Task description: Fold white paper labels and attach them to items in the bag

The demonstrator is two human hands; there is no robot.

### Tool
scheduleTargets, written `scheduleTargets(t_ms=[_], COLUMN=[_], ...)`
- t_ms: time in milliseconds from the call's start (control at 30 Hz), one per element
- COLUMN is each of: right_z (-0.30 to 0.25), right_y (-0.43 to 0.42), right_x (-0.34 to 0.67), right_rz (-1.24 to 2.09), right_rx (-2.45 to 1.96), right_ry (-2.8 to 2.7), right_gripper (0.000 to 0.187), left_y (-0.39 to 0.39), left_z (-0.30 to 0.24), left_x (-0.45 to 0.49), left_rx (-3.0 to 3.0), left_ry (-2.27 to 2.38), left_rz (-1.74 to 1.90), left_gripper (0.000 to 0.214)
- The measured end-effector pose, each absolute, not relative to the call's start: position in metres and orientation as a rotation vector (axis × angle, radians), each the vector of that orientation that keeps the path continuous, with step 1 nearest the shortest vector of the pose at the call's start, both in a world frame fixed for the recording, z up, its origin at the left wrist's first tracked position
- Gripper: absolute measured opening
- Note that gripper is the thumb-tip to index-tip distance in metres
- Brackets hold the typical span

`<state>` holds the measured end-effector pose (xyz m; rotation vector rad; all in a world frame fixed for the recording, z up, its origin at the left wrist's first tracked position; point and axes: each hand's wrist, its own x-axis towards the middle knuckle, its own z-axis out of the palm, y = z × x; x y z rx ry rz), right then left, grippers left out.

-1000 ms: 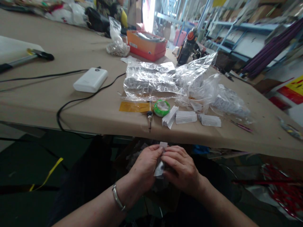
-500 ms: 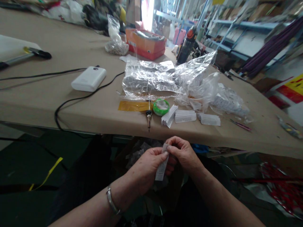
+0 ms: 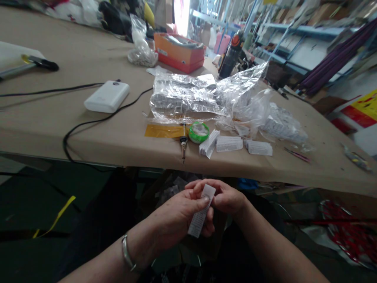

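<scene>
I am looking down at both hands working just below the near edge of the tabletop (image 3: 44,125). The left hand (image 3: 179,214) and the right hand (image 3: 228,198) are both closing on one narrow white strip (image 3: 200,215). The left fingers (image 3: 198,201) are clamping its upper half from the side, the right fingers are pinching the top end, and the lower end is hanging free at a tilt.

I am judging it to be very light and thin, and a little springy rather than limp (it is holding its line without drooping). It is asking for a gentle pinch at the ends or long edges, since a hard squeeze mid-length could crease it.

Similar strips are lying in stacks (image 3: 229,144) near that edge, just beside a green spool (image 3: 199,132) and a soldering iron (image 3: 183,143).
</scene>
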<state>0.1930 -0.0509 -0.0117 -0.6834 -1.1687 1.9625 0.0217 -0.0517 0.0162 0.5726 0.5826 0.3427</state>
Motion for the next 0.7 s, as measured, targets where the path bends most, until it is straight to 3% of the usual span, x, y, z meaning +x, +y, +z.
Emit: scheduleTargets(t_ms=[267,400,500,600,700], right_z=[-0.021,-0.012,0.0,0.009,0.012], right_y=[-0.049,-0.054,-0.059,-0.065,-0.068], right_x=[0.187,0.186,0.185,0.184,0.182], right_rz=[2.036,1.927,1.5,0.848,0.481], right_rx=[-0.633,-0.802,-1.068,-1.231,-1.271], right_ry=[-0.982,-1.13,-1.483,-1.837,-2.016], right_gripper=[0.024,0.033,0.041,0.038,0.036], left_y=[-0.054,-0.053,-0.052,-0.05,-0.048], left_z=[0.014,0.012,0.012,0.013,0.012], left_x=[0.026,0.026,0.024,0.021,0.019], left_rx=[0.579,0.617,0.623,0.607,0.598], left_ry=[0.647,0.658,0.69,0.73,0.726], left_rz=[0.329,0.35,0.402,0.439,0.458], left_gripper=[0.023,0.026,0.021,0.015,0.016])
